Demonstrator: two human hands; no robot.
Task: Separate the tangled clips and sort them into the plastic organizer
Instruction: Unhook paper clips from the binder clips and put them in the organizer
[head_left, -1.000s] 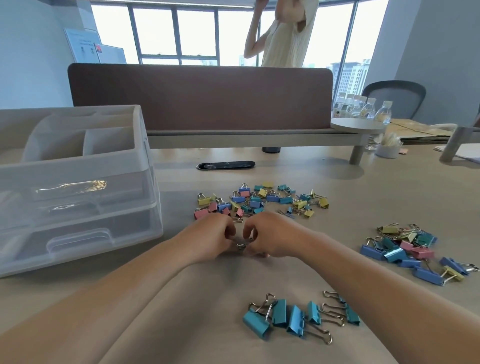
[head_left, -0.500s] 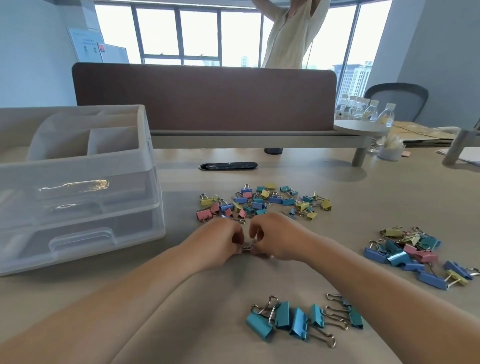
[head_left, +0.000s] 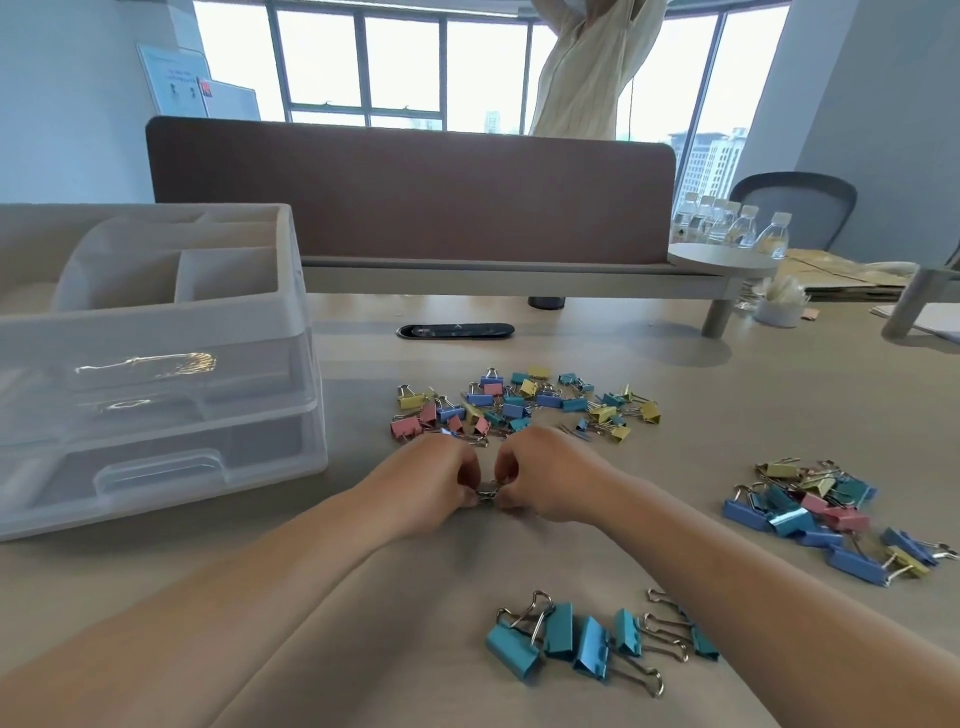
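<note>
Left hand (head_left: 431, 483) and right hand (head_left: 550, 480) slightly closer now, tangled clips (head_left: 487, 496) between them.

Scattered multicolour clips (head_left: 514, 411) right of translucent plastic organizer (head_left: 156, 332)

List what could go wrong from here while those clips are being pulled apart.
The left hand and right hand pinch the held clips by small metal parts; a grip could slip and a clip may spring away.
The mixed pile lies just behind the knuckles; a jerk could scatter it.
The right forearm passes over the edge of the teal clips and might sweep them out of line.
</note>
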